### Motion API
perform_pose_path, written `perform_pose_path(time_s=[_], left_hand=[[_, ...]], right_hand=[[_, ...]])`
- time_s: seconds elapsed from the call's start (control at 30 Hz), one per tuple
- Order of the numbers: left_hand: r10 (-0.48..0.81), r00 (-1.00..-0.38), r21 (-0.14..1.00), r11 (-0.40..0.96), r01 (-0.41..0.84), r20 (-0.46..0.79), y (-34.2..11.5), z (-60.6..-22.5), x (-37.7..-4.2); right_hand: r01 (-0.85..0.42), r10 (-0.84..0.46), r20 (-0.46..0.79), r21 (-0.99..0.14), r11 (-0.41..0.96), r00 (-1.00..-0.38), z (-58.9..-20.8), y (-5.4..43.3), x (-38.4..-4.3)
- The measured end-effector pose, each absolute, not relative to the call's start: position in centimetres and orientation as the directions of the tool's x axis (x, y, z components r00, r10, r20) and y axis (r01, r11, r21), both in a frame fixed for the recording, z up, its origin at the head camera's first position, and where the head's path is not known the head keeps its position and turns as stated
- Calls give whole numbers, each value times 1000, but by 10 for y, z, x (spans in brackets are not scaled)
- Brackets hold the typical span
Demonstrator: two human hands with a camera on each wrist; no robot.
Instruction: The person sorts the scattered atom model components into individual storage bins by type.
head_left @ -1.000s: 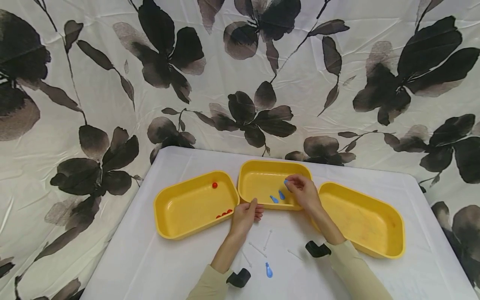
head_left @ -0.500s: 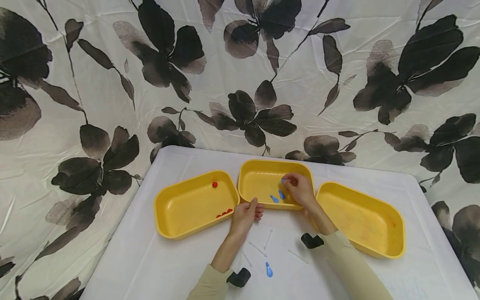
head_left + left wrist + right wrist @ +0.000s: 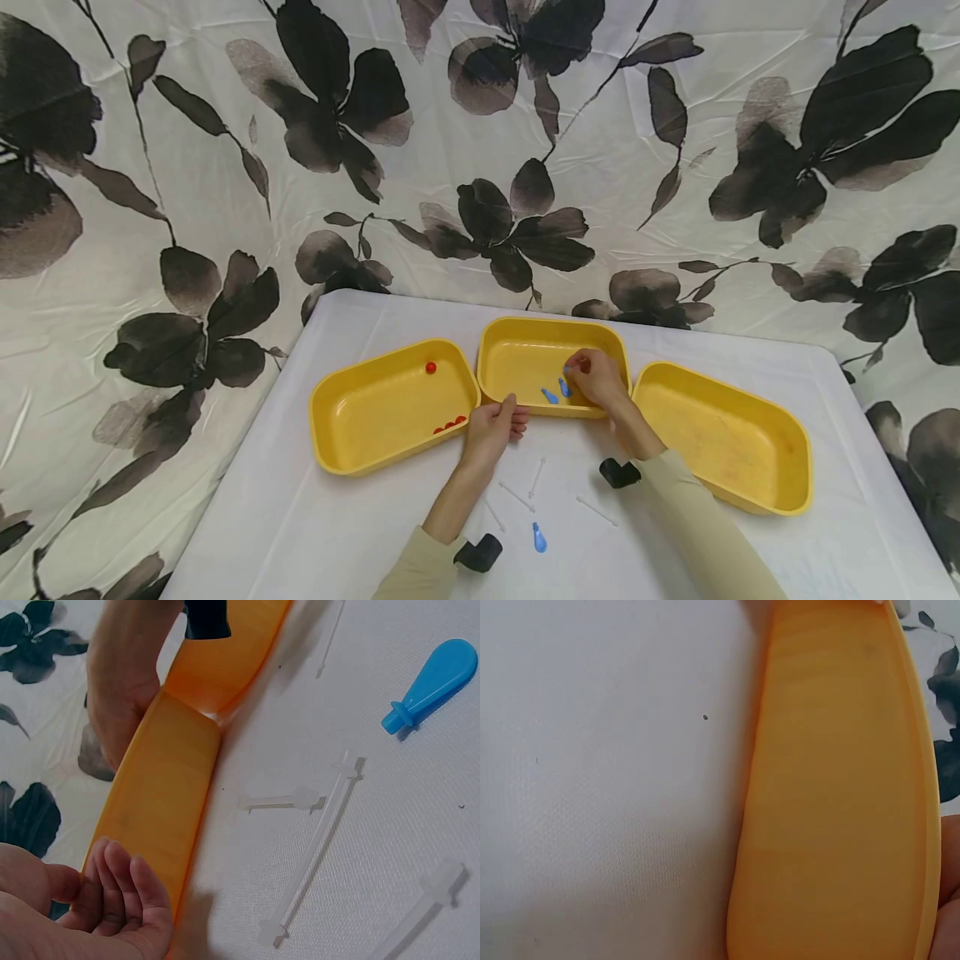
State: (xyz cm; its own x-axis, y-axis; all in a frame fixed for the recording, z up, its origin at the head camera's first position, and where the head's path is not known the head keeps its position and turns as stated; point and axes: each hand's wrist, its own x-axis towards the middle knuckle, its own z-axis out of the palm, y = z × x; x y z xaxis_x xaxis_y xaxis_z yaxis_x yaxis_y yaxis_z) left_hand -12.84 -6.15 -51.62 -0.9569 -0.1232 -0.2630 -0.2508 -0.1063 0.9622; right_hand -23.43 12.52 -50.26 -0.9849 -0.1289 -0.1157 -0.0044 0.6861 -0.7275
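My left hand [image 3: 491,427] grips the near rim of the middle yellow tray [image 3: 517,327], thumb over the rim. In the left wrist view, the curled fingers [image 3: 120,900] lie against the tray's outer wall. Over the right part of that tray, my right hand [image 3: 600,379] pinches a small blue bulb-shaped piece [image 3: 567,369], mostly covered by the fingertips. Two like blue pieces [image 3: 550,396] lie on the tray floor just left of and below it. In the right wrist view the hand shows only at the right edge, behind the tray wall [image 3: 832,780].
A left yellow tray [image 3: 360,408] holds several red balls [image 3: 431,367]. At right stands another yellow tray [image 3: 735,433]. On the white table in front lie a blue bulb-shaped piece [image 3: 539,537] with a narrow neck and several translucent rods [image 3: 315,847] with knobbed ends.
My right hand has shifted slightly left and lower inside the middle tray, carrying the blue bulb-shaped piece. The left hand keeps its hold on the rim.
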Motion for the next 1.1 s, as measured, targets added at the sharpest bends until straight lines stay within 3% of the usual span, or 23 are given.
perform_pose_path(time_s=[0.2,1.1], left_hand=[[-111,-960,963,-117,-244,-257,-60,-516,-130],[-128,-947,954,-105,-281,-293,-62,-517,-128]], right_hand=[[2,-138,-142,-707,707,-980,-504,128,-237],[-115,-154,9,-705,700,-988,-494,131,-218]])
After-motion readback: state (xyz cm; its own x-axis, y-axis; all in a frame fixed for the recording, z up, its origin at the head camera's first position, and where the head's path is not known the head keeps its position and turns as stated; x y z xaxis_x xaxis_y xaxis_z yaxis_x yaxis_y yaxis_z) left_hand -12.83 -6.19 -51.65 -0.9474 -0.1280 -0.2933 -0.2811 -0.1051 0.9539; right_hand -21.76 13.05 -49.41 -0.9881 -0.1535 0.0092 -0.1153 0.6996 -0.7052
